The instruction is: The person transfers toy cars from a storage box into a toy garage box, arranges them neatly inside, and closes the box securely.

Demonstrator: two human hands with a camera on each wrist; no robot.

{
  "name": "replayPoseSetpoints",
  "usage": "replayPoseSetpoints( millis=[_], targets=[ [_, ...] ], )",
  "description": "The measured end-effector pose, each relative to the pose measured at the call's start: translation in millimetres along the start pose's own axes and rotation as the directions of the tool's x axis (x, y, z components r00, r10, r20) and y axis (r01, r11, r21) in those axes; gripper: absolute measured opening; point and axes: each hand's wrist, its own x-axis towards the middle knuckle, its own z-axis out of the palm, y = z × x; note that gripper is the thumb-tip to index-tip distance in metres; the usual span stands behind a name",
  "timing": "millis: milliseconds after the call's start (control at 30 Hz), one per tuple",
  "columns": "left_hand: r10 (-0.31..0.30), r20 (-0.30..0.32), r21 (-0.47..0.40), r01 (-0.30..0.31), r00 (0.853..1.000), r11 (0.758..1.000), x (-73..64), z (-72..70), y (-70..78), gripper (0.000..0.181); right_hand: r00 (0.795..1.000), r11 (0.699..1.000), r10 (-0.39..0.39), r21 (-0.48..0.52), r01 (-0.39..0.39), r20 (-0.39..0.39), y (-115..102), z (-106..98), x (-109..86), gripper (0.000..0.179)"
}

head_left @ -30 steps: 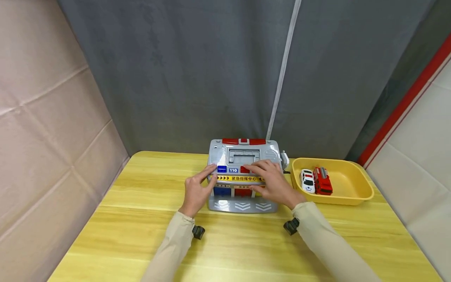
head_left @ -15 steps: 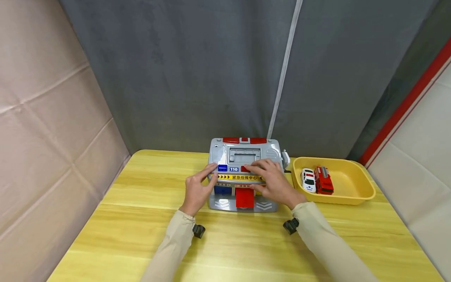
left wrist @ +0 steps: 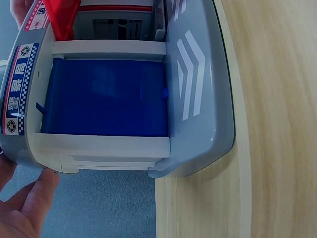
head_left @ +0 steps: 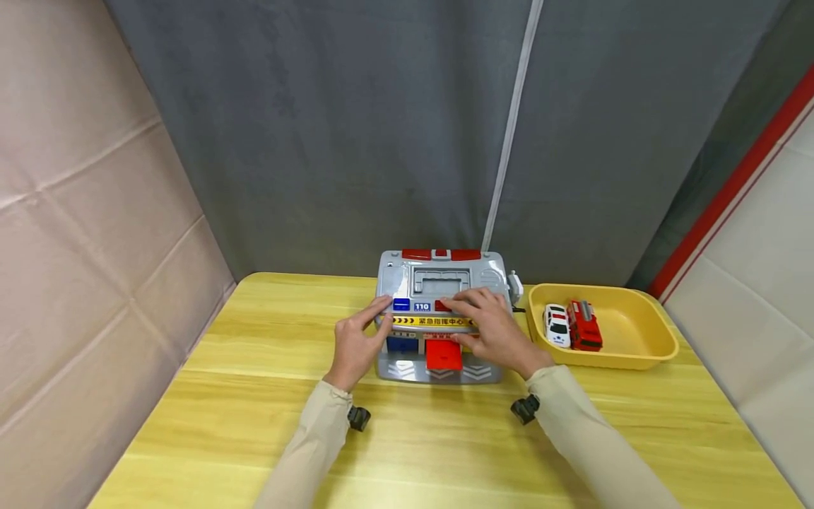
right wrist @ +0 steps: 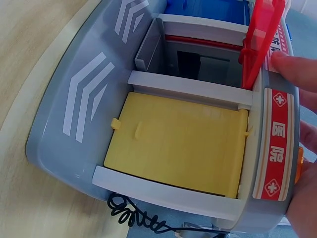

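Note:
A grey toy emergency station [head_left: 393, 279] stands near the table's back edge. At its left front corner my left hand [head_left: 356, 346] grips the edge between thumb and fingers. My right hand [head_left: 496, 329] holds the front right edge, its index finger on the red button [head_left: 441, 305] and thumb against the front. The middle bay's red door [head_left: 444, 355] is swung up and out, showing a dark interior in the right wrist view. On either side, the blue door [left wrist: 106, 99] and yellow door [right wrist: 176, 144] are closed. A blue button [head_left: 400, 305] sits by my left fingertips.
To the right, a yellow tray [head_left: 642, 360] holds a white toy police car [head_left: 557, 326] and a red toy fire truck [head_left: 584, 326]. A coiled black cord [right wrist: 136, 215] hangs at the station's right side. A grey curtain [head_left: 356, 141] rises behind the table.
The middle red door, closed a second ago, has opened outward; it hung lower half a second ago and is now slightly more raised. Both hands have stayed in place.

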Motion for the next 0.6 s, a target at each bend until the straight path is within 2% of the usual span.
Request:
replayPoseSetpoints(
  millis=[167,367,600],
  targets=[
    [0.012,-0.006,0.001,-0.012,1.0,1.0,0.0,0.6,0.7,0.028,1.0,1.0,-0.002,-0.013,0.002,0.014,1,-1,-0.8,0.064],
    [0.013,-0.008,-0.017,-0.014,1.0,1.0,0.2,0.3,0.7,0.029,0.998,0.999,-0.012,-0.045,0.015,0.068,5,-13,-6.3,0.08],
    [0.005,-0.006,-0.028,-0.005,1.0,1.0,-0.8,0.0,-0.6,0.029,0.998,0.998,0.054,-0.024,-0.054,0.028,19,-29,-21.0,0.088]
  ],
)
